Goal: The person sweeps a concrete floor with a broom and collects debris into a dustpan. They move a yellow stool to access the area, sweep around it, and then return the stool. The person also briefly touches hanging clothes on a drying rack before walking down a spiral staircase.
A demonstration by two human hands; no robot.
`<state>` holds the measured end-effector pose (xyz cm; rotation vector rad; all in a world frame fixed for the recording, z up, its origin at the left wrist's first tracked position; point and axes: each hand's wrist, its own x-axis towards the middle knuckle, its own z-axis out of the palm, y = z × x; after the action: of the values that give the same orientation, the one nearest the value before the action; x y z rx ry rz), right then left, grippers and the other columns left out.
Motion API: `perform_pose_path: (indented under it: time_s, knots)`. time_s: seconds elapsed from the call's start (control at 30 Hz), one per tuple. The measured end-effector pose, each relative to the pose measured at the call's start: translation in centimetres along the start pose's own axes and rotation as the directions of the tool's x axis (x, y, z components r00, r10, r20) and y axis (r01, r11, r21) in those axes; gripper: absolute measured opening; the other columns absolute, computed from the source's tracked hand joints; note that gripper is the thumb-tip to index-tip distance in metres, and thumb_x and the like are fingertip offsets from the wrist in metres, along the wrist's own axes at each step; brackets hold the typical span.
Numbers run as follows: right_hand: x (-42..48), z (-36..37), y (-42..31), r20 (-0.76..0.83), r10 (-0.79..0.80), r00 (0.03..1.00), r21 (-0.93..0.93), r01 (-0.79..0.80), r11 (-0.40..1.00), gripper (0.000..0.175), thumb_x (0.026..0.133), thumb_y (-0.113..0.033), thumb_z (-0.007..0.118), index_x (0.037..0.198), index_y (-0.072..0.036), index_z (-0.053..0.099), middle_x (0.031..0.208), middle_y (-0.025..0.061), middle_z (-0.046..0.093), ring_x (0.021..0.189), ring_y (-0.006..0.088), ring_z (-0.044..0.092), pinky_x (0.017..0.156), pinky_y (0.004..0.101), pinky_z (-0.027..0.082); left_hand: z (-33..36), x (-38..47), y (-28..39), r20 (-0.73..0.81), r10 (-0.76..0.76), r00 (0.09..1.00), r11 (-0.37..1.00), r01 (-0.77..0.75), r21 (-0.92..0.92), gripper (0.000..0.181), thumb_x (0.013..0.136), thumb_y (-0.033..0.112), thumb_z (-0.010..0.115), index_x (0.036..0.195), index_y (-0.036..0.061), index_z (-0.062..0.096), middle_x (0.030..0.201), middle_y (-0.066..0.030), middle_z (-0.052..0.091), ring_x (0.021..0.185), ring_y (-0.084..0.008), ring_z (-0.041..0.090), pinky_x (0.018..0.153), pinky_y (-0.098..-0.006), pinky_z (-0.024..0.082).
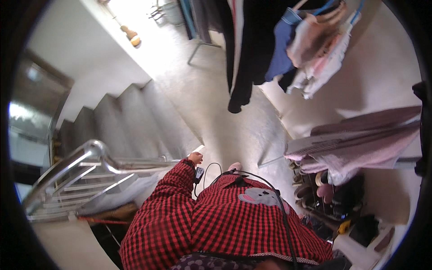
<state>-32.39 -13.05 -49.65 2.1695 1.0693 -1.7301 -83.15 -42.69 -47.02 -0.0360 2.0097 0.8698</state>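
My left hand (195, 157) hangs low beside the end of a shiny metal handrail (138, 167), its fingers partly curled. Whether they are closed or touch the rail is too small to tell. Just below the wrist, a small grey device (199, 172) hangs on a black cable (282, 206) that crosses my front. My right hand is out of view. I wear a red and black checked garment (233, 219) with a grey animal patch (258, 195). One pink-covered foot (235, 166) shows on the pale floor (233, 135).
To the left, concrete stairs (125, 114) run beside the railing. Ahead hang dark trousers (246, 60) and small garments (317, 50). Pinkish cloths (357, 141) drape over a rack on the right, above a shoe rack (317, 209) with several shoes. Gourd-like objects (131, 35) lie by the far wall.
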Motion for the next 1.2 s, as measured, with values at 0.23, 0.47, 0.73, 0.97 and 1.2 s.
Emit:
perform_pose_path:
  time_s: [0.23,0.47,0.73,0.97,1.2]
  knots:
    - [2.1,-0.9,-7.4,0.096,-0.112,0.989,-0.21,0.131,0.969,0.027,0.075,-0.019,0.044,0.098,-0.006,0.047,0.08,0.0146,0.055,0.062,0.0258,0.056,0.047,0.038,0.044,4.4,-6.2,-8.5,-0.574,0.2,0.794,0.975,-0.101,0.199,0.021,0.072,0.018,0.043,0.072,0.0025,0.057,0.075,-0.0202,0.054,0.075,-0.0336,0.052,0.067,-0.0386,0.041]
    - [2.1,0.8,-11.3,0.131,-0.181,0.975,-0.378,0.218,0.9,0.027,0.074,-0.02,0.045,0.096,-0.005,0.048,0.077,0.0141,0.055,0.061,0.0252,0.056,0.048,0.0377,0.044,5.3,-13.0,-16.3,-0.584,0.23,0.779,0.97,-0.131,0.207,0.025,0.074,0.022,0.04,0.066,0.0044,0.057,0.07,-0.0173,0.055,0.07,-0.0319,0.052,0.064,-0.0391,0.04]
    - [2.5,0.8,-13.7,0.169,-0.225,0.96,-0.466,0.279,0.84,0.027,0.073,-0.021,0.046,0.093,-0.004,0.05,0.074,0.0136,0.055,0.059,0.0246,0.055,0.048,0.0372,0.044,6.1,-15.1,-17.7,-0.553,-0.066,0.831,0.992,0.112,0.051,0.036,0.071,0.037,0.043,0.063,0.0059,0.06,0.071,-0.0154,0.056,0.073,-0.0293,0.054,0.068,-0.0359,0.041]
    - [1.3,4.6,-19.8,0.267,-0.279,0.922,-0.663,0.386,0.642,0.027,0.072,-0.021,0.048,0.091,-0.003,0.051,0.072,0.0132,0.055,0.058,0.024,0.055,0.049,0.0369,0.045,7.7,-16.4,-17.6,-0.653,-0.118,0.748,0.985,0.004,-0.175,0.032,0.066,0.034,0.047,0.06,0.0052,0.06,0.056,-0.0147,0.055,0.048,-0.0264,0.054,0.048,-0.0337,0.044]
    - [-2.0,18.7,-31.1,0.561,-0.35,0.75,-0.704,0.655,0.275,0.029,0.07,-0.02,0.048,0.09,0.0,0.051,0.062,0.0135,0.054,0.048,0.0226,0.053,0.041,0.0334,0.043,8.8,-16.8,-17.3,-0.568,-0.453,0.687,0.848,0.135,-0.513,0.034,0.067,0.034,0.044,0.069,0.0038,0.059,0.058,-0.0153,0.055,0.051,-0.0258,0.056,0.054,-0.0332,0.045]
